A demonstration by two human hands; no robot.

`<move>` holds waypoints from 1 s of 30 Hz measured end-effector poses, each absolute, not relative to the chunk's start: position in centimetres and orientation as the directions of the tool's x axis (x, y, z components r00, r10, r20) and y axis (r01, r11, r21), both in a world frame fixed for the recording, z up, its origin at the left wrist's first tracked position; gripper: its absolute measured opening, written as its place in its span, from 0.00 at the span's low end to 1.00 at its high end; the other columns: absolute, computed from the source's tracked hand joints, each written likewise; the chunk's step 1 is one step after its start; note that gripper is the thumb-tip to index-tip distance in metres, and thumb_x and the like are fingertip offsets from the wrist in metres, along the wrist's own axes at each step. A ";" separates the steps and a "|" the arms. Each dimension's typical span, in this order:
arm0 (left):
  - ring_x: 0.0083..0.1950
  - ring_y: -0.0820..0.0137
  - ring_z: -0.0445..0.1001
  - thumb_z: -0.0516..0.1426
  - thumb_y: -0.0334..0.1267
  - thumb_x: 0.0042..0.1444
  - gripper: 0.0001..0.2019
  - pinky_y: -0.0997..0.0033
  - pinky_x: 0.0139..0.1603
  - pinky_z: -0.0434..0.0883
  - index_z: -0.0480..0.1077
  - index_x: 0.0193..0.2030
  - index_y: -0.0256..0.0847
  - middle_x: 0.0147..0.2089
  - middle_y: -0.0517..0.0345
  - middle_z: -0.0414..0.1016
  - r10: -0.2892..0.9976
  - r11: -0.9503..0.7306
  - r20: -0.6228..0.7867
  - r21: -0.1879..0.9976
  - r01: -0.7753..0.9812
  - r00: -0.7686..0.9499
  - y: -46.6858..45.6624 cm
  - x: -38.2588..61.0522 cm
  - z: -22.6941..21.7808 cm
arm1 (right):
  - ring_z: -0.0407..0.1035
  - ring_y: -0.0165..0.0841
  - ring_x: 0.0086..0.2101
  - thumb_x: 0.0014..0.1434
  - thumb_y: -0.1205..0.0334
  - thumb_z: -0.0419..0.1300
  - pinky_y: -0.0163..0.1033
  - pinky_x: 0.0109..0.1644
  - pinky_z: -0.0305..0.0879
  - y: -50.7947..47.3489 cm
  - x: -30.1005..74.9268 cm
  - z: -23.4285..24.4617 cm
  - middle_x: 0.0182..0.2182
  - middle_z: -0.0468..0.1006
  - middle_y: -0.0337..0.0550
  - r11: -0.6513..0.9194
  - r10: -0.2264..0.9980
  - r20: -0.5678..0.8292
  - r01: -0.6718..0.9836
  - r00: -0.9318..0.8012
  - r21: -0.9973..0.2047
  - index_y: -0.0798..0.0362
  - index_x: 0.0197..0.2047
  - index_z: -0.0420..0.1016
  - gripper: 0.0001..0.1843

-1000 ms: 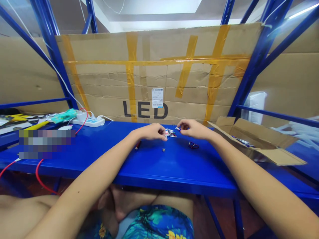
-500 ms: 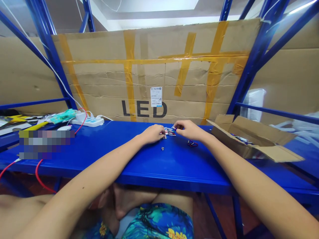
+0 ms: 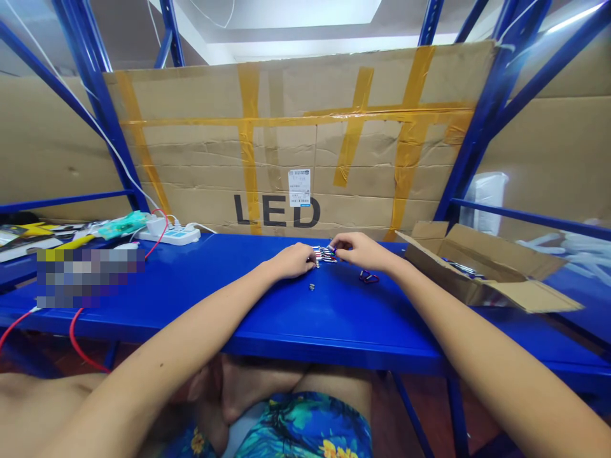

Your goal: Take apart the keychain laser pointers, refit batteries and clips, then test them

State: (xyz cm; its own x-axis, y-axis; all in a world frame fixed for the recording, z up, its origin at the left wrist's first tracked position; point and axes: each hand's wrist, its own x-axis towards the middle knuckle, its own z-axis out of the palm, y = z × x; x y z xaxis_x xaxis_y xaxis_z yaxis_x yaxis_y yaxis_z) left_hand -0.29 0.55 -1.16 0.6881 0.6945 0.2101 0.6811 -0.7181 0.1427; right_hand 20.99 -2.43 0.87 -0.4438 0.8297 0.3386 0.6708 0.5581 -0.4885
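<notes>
Between my hands, a row of small shiny carabiners [image 3: 326, 255] in silver, red and other colours lies side by side on the blue tabletop. At its left end are the curled fingers of my left hand [image 3: 296, 260]; what they pinch is hidden. My right hand [image 3: 359, 249] is closed at the right end, with a small blue and silver carabiner [image 3: 333, 250] at its fingertips, partly covered. Below my right wrist lie loose red and purple carabiners [image 3: 369, 277]. A tiny metal piece, perhaps rings [image 3: 312, 287], sits nearer the front edge.
An open cardboard box [image 3: 470, 286] with metal pieces inside stands on the right. At the left are a white power strip [image 3: 177, 236], red cables and a teal packet [image 3: 123, 224]. A large cardboard panel [image 3: 205, 159] closes the back, between blue rack posts.
My right hand has brought its carabiner slightly down and against the row's right end. My left hand stays at the left end, almost still. The view has tilted slightly.
</notes>
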 end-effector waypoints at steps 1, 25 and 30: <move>0.40 0.66 0.73 0.56 0.33 0.54 0.09 0.71 0.41 0.66 0.77 0.38 0.38 0.40 0.50 0.79 0.701 -0.713 0.185 0.172 0.680 0.689 0.4 -0.4 -0.9 | 0.66 0.30 0.27 0.50 0.67 0.54 0.35 0.32 0.59 -2.5 20.9 0.8 0.25 0.74 0.39 0.556 0.831 0.334 0.667 -0.445 -0.496 0.55 0.37 0.74 0.12; 0.33 0.72 0.72 0.58 0.32 0.49 0.05 0.74 0.34 0.65 0.73 0.34 0.36 0.31 0.58 0.76 0.712 -0.694 0.265 0.409 0.593 0.650 0.8 -2.3 0.7 | 0.62 0.30 0.24 0.47 0.71 0.49 0.34 0.25 0.61 -3.2 18.8 0.2 0.24 0.67 0.39 0.303 0.920 0.109 0.506 -0.378 -0.807 0.52 0.29 0.63 0.06; 0.36 0.73 0.73 0.56 0.32 0.53 0.05 0.74 0.39 0.69 0.72 0.36 0.36 0.34 0.57 0.77 0.640 -0.766 0.533 0.501 0.403 0.553 -0.1 -1.3 1.3 | 0.57 0.29 0.22 0.43 0.68 0.51 0.35 0.24 0.56 -3.1 18.2 -0.1 0.22 0.64 0.38 0.228 0.930 0.124 0.277 -0.346 -0.933 0.52 0.28 0.64 0.06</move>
